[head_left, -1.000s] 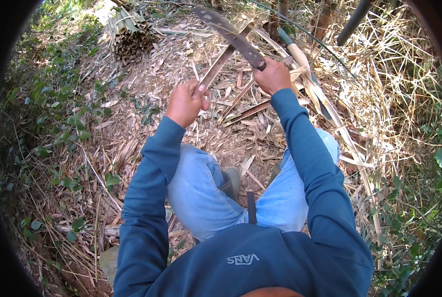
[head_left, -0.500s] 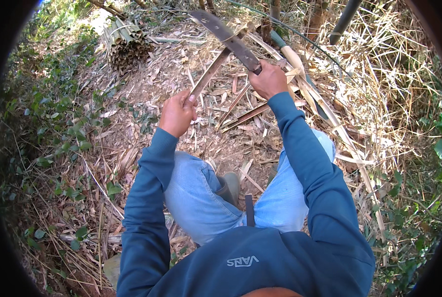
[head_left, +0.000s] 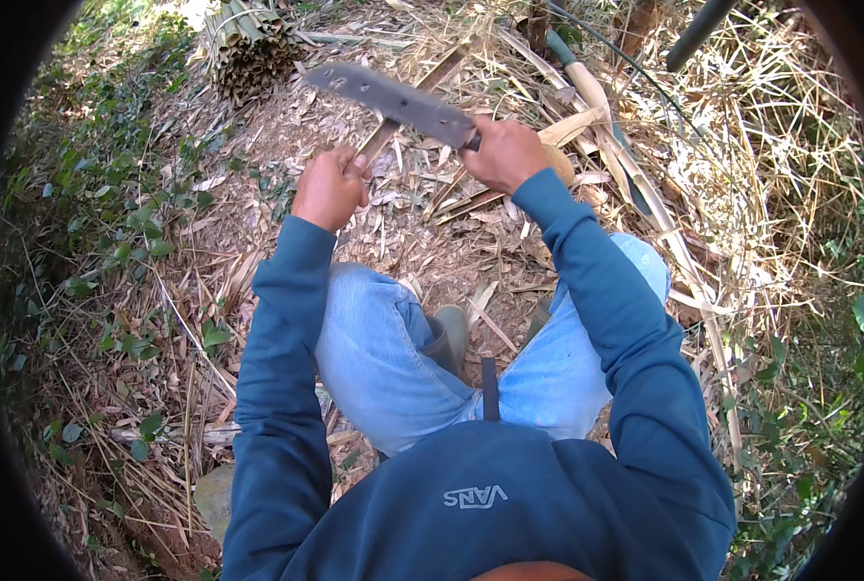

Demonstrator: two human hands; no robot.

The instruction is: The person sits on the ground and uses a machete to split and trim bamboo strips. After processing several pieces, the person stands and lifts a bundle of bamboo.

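The left hand (head_left: pixel 329 189) clamps the strip (head_left: pixel 380 140) low, seemingly for clearance from the knife (head_left: pixel 385 98) beyond, clenched by the right hand (head_left: pixel 506 156).

Green leafy plants (head_left: pixel 127 232) border the left side. A greyish stone (head_left: pixel 215 499) lies near left. A dark pole (head_left: pixel 700 36) slants at far right, beside dry grass (head_left: pixel 790 136). Leaf litter (head_left: pixel 403 228) covers the centre.

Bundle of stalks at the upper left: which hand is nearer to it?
Left. In the picture, the left hand is below and slightly right of the bundle; the right hand is much farther right.
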